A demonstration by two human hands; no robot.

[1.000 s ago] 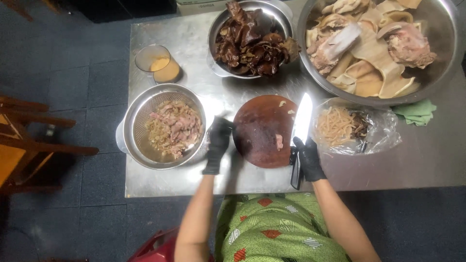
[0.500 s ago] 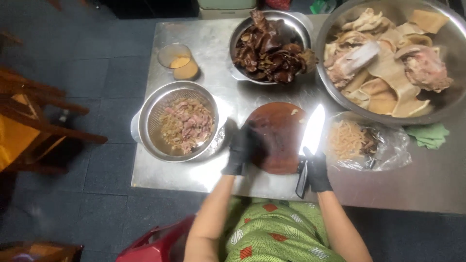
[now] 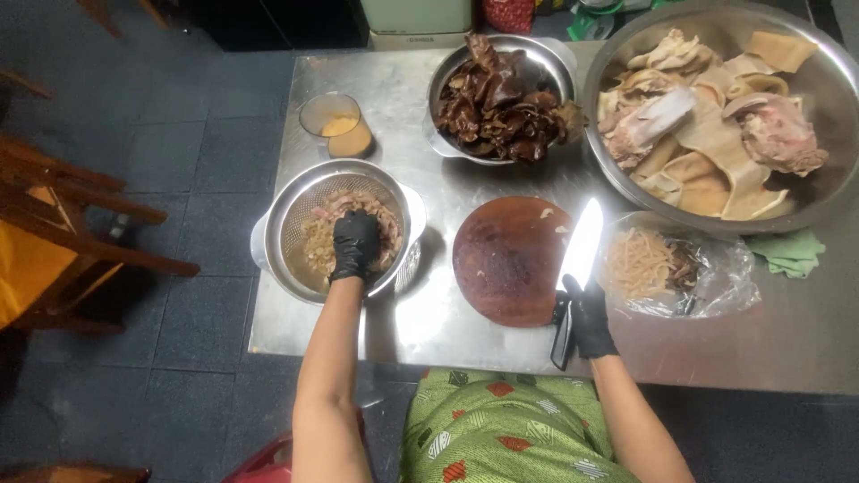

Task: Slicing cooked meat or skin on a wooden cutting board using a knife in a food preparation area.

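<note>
On the steel table (image 3: 376, 107), left hand (image 3: 355, 243) sunk in the colander's (image 3: 295, 215) chopped meat (image 3: 324, 234), grip apparently closed on some; right hand (image 3: 586, 315) clasps cleaver (image 3: 577, 259) beside round board (image 3: 510, 259).

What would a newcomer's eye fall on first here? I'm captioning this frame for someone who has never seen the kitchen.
Probably the bright knife blade, gleaming beside the round wooden board at the table's middle, in the grip of the black-gloved right hand. Next, the huge steel bowl of pale meat pieces at the top right. Then the gloved left hand, pressed into chopped meat in the colander bowl on the left.
</note>
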